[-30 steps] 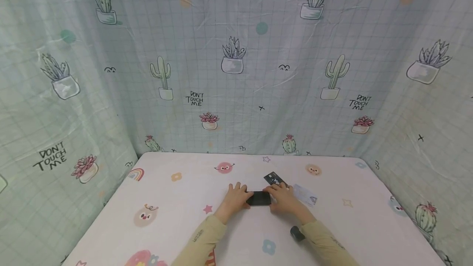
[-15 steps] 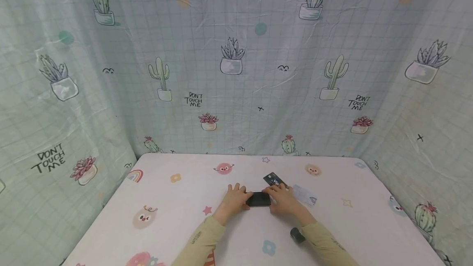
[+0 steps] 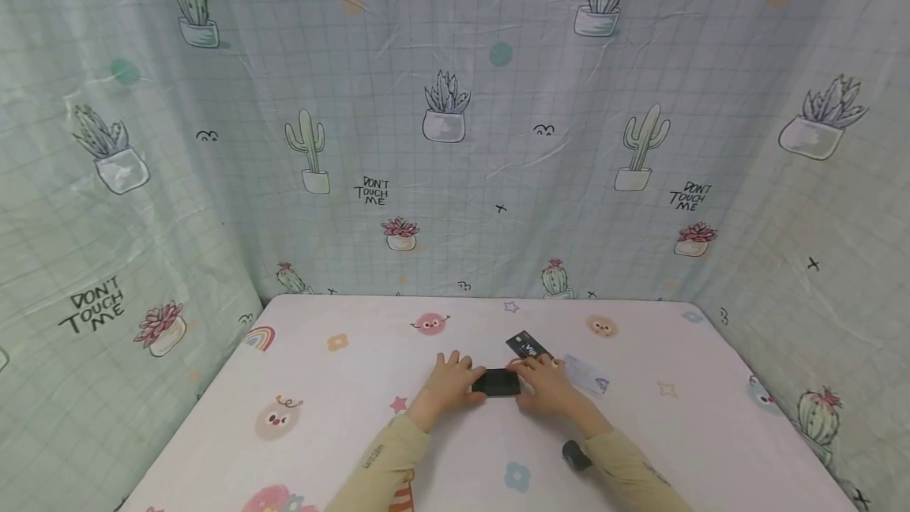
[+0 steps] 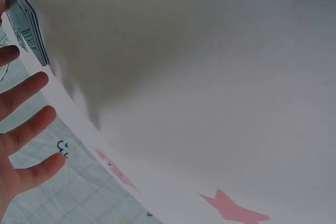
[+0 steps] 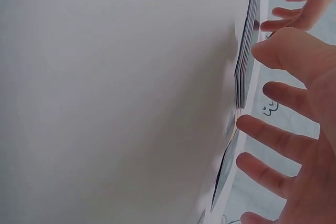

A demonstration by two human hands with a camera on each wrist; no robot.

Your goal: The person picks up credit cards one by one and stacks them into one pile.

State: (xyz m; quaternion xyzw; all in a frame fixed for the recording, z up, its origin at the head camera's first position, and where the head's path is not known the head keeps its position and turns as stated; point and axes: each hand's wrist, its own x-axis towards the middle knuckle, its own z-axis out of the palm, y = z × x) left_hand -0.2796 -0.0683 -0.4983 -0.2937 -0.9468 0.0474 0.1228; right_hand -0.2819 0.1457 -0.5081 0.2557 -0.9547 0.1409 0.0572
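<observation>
A flat black stack of cards (image 3: 498, 382) lies between my two hands near the middle of the table. Its thin layered edges show in the left wrist view and along the card stack (image 5: 246, 45) in the right wrist view. My left hand (image 3: 449, 384) pinches the left end between thumb and forefinger, other fingers spread. At the opposite end, my right hand (image 3: 543, 385) holds the stack the same way. Just behind the right fingers sits a black card marked VIP (image 3: 526, 344), partly covered by them. A pale, clear-looking card (image 3: 587, 375) lies to the right of that hand.
The white table (image 3: 341, 393) bears printed shapes such as stars, flowers and faces. A small dark rounded object (image 3: 577, 455) sits against the right sleeve. Cactus-print curtains (image 3: 455, 204) stand behind the table and along both sides.
The hands and the stack barely shift. The dark rounded object and right sleeve sit slightly further right and lower than before.
</observation>
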